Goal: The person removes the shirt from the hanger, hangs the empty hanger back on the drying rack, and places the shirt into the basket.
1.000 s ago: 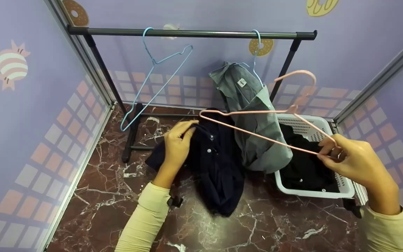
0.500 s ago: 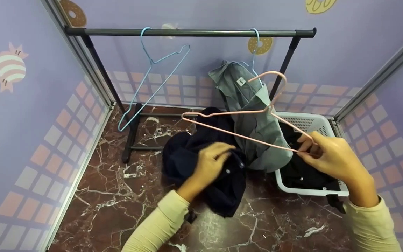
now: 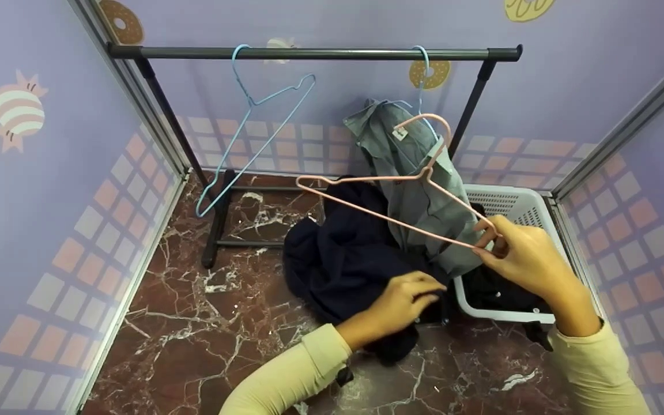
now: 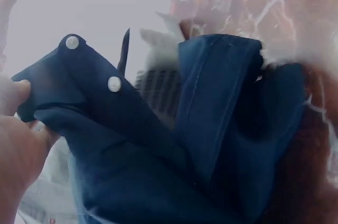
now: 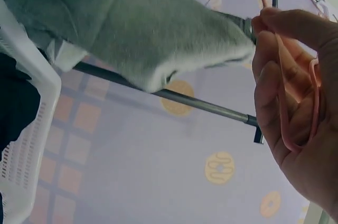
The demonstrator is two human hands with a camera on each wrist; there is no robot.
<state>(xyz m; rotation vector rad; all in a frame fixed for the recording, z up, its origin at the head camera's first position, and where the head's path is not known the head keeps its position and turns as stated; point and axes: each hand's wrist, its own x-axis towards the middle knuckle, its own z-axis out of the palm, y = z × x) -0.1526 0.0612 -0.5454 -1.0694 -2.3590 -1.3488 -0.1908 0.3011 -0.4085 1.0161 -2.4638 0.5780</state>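
Observation:
My left hand (image 3: 398, 302) pinches the edge of a navy shirt (image 3: 340, 253), which lies bunched on the floor below the rack. In the left wrist view, the thumb and fingers grip the shirt's cloth (image 4: 121, 150) beside a strip with two white buttons. To the right, my right hand (image 3: 525, 262) holds a pink wire hanger (image 3: 429, 172) by one end corner, its hook pointing up. The right wrist view has my fingers (image 5: 268, 81) curled round the hanger's bent end (image 5: 285, 123). The hanger's far end is over the navy shirt.
A black clothes rack (image 3: 320, 54) bears a bare blue hanger (image 3: 251, 104) and a grey-green shirt (image 3: 424, 202) hanging lopsided from another blue hanger. A white basket (image 3: 505, 199) with dark clothing stands at right. Patterned walls enclose the marble floor (image 3: 182, 346).
My left hand has moved right and toward me, drawing the navy shirt's edge along and folding the cloth over. The right hand has brought the pink hanger leftward.

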